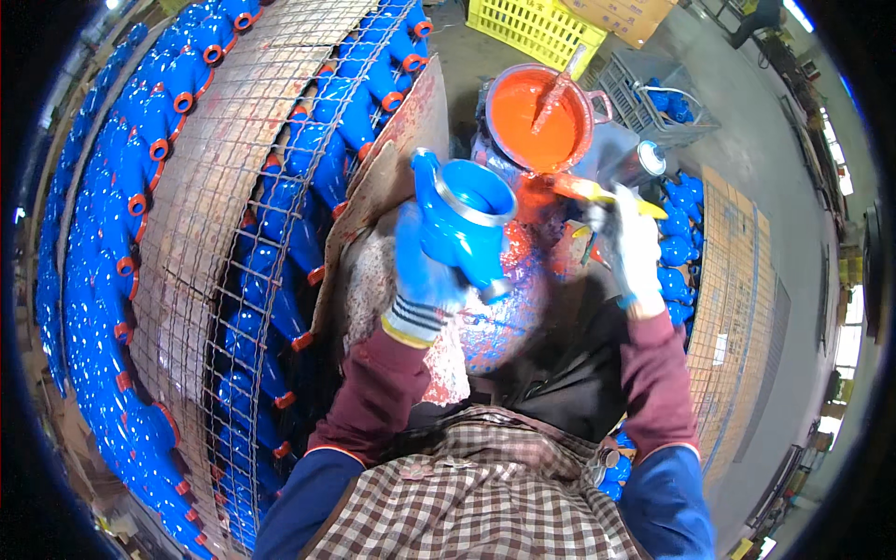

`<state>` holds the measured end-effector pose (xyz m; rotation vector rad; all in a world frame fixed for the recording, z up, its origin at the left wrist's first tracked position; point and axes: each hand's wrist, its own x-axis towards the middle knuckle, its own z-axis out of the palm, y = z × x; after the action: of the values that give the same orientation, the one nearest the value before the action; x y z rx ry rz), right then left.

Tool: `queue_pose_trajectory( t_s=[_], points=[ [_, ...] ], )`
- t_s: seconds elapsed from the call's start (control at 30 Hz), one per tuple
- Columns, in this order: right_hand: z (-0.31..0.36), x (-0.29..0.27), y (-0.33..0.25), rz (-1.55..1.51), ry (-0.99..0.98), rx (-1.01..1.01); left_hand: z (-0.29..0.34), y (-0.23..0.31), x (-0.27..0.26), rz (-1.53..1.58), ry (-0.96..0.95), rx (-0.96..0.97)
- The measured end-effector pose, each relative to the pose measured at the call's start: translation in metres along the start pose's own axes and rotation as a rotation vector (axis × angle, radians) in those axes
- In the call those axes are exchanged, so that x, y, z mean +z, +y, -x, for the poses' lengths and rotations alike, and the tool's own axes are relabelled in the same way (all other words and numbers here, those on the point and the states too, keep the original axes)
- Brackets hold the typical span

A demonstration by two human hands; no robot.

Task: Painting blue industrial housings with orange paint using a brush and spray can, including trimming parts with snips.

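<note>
My left hand (pixel 422 266), in a blue-stained white glove with a striped cuff, is closed around a glossy blue metal pipe fitting, perhaps a meter body (pixel 467 219). Its wide round mouth faces up with a bare metal rim, and one pipe end points down to the right. In my white-gloved right hand (pixel 633 245) is a paintbrush (pixel 597 194) with a yellow handle. The brush's orange-wet tip points left, just below a pot of orange paint (pixel 539 119), apart from the fitting. A paint-coated stick (pixel 557 91) leans in the pot.
At my left, wire mesh racks (pixel 252 177) hold many blue fittings with red ends (pixel 159 149). More blue fittings (pixel 679 233) lie at right beside a mesh-covered board (pixel 728 317). Beyond the pot are a yellow crate (pixel 523 26) and a grey crate (pixel 644 93). A can (pixel 644 161) stands right of the pot.
</note>
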<state>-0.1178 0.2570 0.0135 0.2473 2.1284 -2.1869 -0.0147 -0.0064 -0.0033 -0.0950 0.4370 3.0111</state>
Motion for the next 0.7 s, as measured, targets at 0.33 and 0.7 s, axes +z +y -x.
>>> queue_pose_trajectory(
  t_s=[0.33, 0.7],
  points=[
    [0.147, -0.007, -0.081, 0.245, 0.151, -0.513, 0.078, -0.054, 0.047, -1.517, -0.296, 0.701],
    [0.18, -0.016, -0.11, 0.447, 0.128, -0.461, 0.092, -0.081, 0.069, -1.733, -0.491, 0.836]
  ],
)
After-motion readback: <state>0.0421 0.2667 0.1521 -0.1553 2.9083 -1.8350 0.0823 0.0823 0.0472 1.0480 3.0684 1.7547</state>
